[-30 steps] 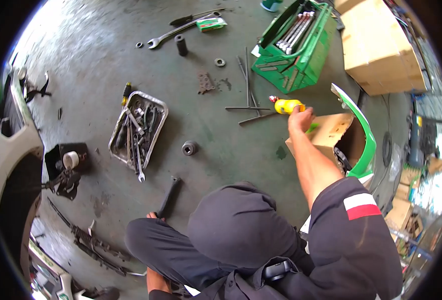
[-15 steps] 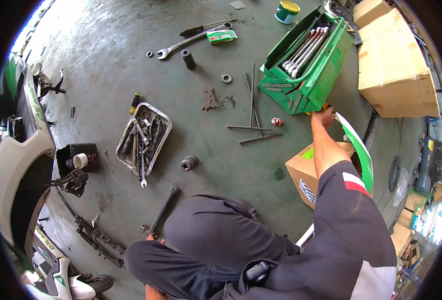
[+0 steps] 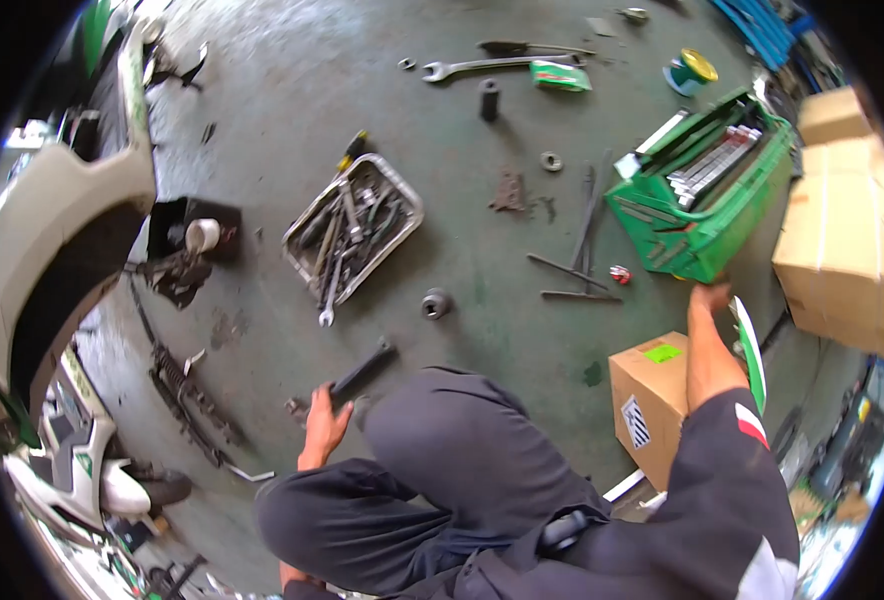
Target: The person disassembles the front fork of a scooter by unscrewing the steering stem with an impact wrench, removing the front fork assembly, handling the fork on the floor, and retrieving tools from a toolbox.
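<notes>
My left hand (image 3: 324,425) is low over the floor at the near end of a dark metal bar (image 3: 365,368), its thumb and fingers apart around it. Whether it presses on the bar I cannot tell. My right arm reaches out to the near end of a green metal toolbox (image 3: 697,235), which stands open with a row of wrenches (image 3: 714,165) inside. My right hand (image 3: 710,296) is blurred and curled at the toolbox's base. A bit of yellow-orange shows by its fingertips; what it holds is hidden.
A tray of tools (image 3: 412,215), a large socket (image 3: 435,303) and T-handle wrenches (image 3: 584,270) lie on the floor ahead. Cardboard boxes (image 3: 837,240) stand right; a smaller carton (image 3: 652,400) is beside my right arm. Motorcycle parts (image 3: 72,190) fill the left.
The view has turned, so the floor items sit further right. My left hand has come out from behind my knee onto the bar's near end. My right hand stays at the toolbox.
</notes>
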{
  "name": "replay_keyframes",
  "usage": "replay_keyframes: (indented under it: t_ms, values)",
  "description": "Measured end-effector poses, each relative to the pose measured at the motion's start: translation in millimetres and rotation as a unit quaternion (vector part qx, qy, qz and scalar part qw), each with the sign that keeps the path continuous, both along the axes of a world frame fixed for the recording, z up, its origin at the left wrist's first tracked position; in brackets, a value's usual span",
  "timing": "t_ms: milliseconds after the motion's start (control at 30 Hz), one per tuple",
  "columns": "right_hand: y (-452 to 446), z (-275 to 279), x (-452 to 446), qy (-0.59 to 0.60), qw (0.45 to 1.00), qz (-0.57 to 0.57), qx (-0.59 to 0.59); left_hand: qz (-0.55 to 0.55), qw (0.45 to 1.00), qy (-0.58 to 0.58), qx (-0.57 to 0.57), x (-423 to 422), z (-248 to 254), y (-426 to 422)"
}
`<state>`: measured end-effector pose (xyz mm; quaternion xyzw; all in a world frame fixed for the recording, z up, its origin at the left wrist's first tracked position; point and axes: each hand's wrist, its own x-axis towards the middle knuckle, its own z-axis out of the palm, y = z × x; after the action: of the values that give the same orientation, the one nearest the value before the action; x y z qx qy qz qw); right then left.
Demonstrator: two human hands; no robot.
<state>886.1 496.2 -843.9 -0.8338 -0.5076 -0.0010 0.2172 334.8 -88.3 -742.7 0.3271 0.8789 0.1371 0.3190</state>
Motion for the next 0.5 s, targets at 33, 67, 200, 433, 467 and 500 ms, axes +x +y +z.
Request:
replay_keyframes:
  t_ms: [33, 67, 200, 433, 467, 500]
  values:
    - [-12.3, 13.0, -24.7, 0.073, 0.994, -0.075, -0.001, 0.007, 1.0, 0.008, -0.019, -7.1, -19.2, 0.0]
    - [-21.5, 8.3, -42.4, 0.081, 0.98, -0.184, 0.002, 0.0, 0.999, 0.041, -0.031, -10.6, -33.0, 3.9]
    - [-108.2, -23.5, -103.5, 0.189, 0.98, 0.056, -0.025, -0.069, 0.984, 0.088, -0.137, -13.2, -64.6, 12.3]
    - [-96.7, 127.4, -293.5, 0.137, 0.81, 0.558, 0.121, -0.105, 0.956, 0.21, -0.175, -54.9, -88.4, 2.4]
    - [-62.4, 147.7, -301.1, 0.089, 0.791, 0.563, 0.224, -0.102, 0.939, 0.277, -0.177, -68.0, -102.4, -3.0]
    - [-35.0, 169.2, -305.2, 0.137, 0.83, 0.499, 0.208, -0.091, 0.945, 0.262, -0.171, -69.0, -96.1, 11.8]
